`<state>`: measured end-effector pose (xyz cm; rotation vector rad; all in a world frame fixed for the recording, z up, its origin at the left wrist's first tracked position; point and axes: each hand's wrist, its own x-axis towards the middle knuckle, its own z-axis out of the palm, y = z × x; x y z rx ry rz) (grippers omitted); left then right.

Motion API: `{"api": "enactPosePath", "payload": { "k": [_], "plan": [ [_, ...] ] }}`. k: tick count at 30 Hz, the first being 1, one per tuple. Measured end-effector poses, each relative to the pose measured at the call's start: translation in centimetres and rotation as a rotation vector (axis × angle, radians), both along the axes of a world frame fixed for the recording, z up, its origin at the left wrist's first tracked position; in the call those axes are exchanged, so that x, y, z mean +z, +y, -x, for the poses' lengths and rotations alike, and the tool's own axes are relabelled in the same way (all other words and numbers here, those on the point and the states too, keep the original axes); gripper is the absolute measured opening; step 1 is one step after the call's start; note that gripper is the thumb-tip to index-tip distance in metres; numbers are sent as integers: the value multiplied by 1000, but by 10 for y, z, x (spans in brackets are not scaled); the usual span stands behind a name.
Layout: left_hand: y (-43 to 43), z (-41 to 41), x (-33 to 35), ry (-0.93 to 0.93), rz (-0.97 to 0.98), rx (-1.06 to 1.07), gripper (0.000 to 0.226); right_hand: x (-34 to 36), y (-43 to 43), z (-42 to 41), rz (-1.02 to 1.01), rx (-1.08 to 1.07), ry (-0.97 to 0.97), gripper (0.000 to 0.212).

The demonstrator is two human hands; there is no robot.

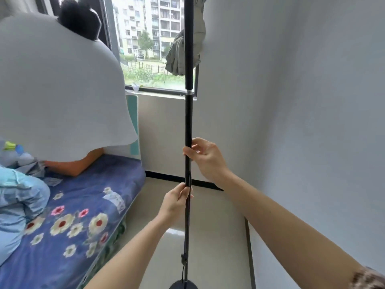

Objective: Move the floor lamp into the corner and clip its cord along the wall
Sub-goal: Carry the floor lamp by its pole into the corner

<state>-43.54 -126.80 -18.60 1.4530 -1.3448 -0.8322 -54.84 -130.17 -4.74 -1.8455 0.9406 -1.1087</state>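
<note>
Along the right side of the room a pale wall (302,101) runs back to meet the window wall, forming a corner with a dark baseboard (200,182) at the foot of it. The window (145,49) looks out on apartment blocks and greenery, and a knotted curtain (177,57) hangs at its right edge. To the left lies a bed (83,215) with a blue flowered sheet, and on it sits another person, mostly covered by a pale blurred patch. The glossy tiled floor (214,236) fills the gap between bed and wall.

In the middle of the view stands the floor lamp (188,122), its thin black pole upright and running out of the top of the frame, a silver joint ring partway up. Its round dark base (183,285) rests on the floor at the bottom edge, near the corner but apart from both walls. A black cord (183,268) hangs beside the lower pole, held by a small clip.

The right hand (206,157) grips the pole higher up, fingers (193,152) curled around it. The left hand (177,201) holds the pole lower down, its fingers closed on it too.
</note>
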Motion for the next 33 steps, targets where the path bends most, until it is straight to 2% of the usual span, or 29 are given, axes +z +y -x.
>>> {"api": "enactPosePath", "payload": {
  "k": [3, 11, 23, 33],
  "plan": [
    [-75, 11, -3, -5, -33, -18, 22, -1, -76, 16, -15, 12, 4, 11],
    [-244, 44, 12, -42, -36, -19, 30, 10, -244, 49, 0, 19, -25, 5],
    [-474, 86, 18, -27, -73, -125, 29, 16, -451, 92, -21, -109, -24, 5],
    [-635, 135, 10, -102, -85, -217, 27, 4, -601, 140, -26, -243, 39, 10]
  ]
}}
